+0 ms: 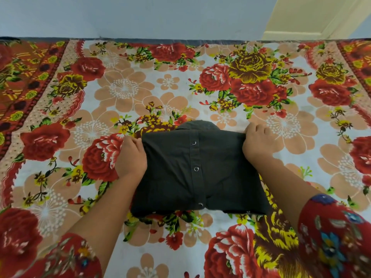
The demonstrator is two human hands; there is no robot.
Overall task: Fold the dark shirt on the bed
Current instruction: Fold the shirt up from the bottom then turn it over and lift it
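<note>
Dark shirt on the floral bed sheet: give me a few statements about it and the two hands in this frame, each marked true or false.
1. The dark snap-front shirt lies folded into a compact block on the red-flowered bed sheet. True.
2. Only the left hand holds the shirt. False: the right hand grips its far right corner too.
3. The round metal snaps face up along the shirt's middle. True.
4. The shirt's collar points toward the person. False: it lies at the far edge, away from the person.
</note>
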